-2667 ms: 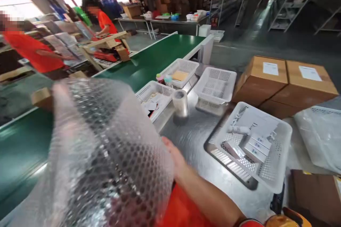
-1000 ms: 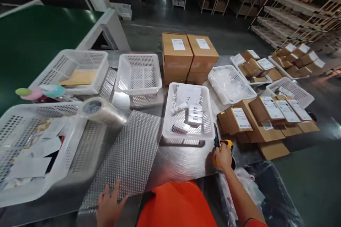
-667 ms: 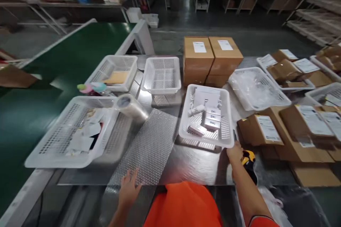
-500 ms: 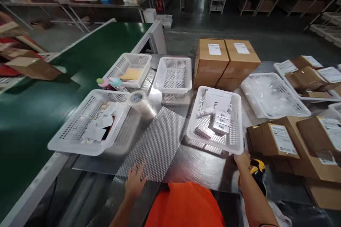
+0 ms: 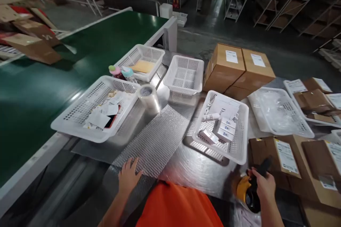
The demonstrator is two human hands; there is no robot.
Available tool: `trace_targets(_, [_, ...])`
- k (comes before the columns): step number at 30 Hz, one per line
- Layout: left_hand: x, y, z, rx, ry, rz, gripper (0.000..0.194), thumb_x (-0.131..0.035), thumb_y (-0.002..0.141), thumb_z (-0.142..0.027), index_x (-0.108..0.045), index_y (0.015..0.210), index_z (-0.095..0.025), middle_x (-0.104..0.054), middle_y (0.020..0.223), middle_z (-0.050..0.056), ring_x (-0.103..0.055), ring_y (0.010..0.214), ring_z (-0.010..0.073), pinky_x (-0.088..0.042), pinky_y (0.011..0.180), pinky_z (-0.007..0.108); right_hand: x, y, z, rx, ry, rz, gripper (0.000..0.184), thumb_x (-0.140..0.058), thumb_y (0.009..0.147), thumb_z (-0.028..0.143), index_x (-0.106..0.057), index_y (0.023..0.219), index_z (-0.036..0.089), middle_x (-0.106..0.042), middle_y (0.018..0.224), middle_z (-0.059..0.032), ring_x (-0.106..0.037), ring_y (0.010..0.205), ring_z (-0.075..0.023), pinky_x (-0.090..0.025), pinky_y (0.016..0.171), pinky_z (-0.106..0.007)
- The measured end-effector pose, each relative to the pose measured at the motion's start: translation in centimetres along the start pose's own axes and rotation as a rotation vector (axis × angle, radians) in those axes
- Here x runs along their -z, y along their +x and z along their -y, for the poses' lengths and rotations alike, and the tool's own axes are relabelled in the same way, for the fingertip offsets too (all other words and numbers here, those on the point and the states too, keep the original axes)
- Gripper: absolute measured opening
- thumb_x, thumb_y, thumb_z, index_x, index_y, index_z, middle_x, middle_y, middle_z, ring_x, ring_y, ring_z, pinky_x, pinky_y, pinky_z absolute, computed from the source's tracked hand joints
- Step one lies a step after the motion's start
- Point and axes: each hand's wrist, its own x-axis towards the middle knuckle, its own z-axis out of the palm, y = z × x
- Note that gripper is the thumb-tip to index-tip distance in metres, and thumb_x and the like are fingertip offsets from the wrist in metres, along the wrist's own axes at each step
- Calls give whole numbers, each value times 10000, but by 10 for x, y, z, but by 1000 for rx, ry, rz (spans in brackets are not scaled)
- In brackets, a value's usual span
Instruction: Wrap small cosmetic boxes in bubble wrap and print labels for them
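My left hand [image 5: 128, 174] lies flat with fingers spread on the near end of a strip of clear bubble wrap [image 5: 157, 142]. The strip runs diagonally across the metal table. At the right, my right hand [image 5: 263, 184] is closed round a yellow-and-black handheld tool [image 5: 243, 187], whose exact kind I cannot make out. Between the hands and farther back stands a white basket [image 5: 241, 145] with small white boxes [image 5: 226, 129], a white tube [image 5: 211, 116] and a white bag marked Dior [image 5: 223, 106].
A clear tape roll [image 5: 149, 99] stands beside a basket of papers [image 5: 77, 113]. An empty-looking basket [image 5: 183, 74] and two large cartons [image 5: 226, 67] are behind. Labelled parcels [image 5: 286, 156] crowd the right; a green conveyor [image 5: 87, 53] runs along the left.
My right hand has moved from the basket's near corner to the tool and gripped it. The basket's near end has shifted slightly toward me. My left hand stays on the bubble wrap; the view has tilted.
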Motion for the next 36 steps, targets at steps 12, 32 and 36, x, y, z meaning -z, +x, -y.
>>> trace_targets(12, [8,26,-19,141,-19,23,814,-569,872,-453,-277,1555,-120,-204,1643,210,-186,1497,432,-271,1134,639,-115,-77,126,892,-630,637,496,-380,920,573,-629,1150,211,-723,998,-106,-669,892,-273,-506,734,-365])
trace_targets(32, [18,30,18,114,-215,39,956,-695,766,-474,-235,1570,-237,-119,1681,72,-138,1514,366,-210,1151,656,-331,-301,123,1743,-1394,1360,403,-406,1008,471,-659,1162,197,-679,1143,-152,-628,1081,-276,-451,873,-373])
trace_targets(36, [15,30,20,116,-228,52,962,-680,783,-504,-194,1578,-267,-85,1681,40,-66,1531,364,-142,1152,707,-341,-310,113,1752,-1398,1367,403,-429,1000,469,-664,1160,184,-674,1154,-160,-621,1092,-285,-450,887,-386])
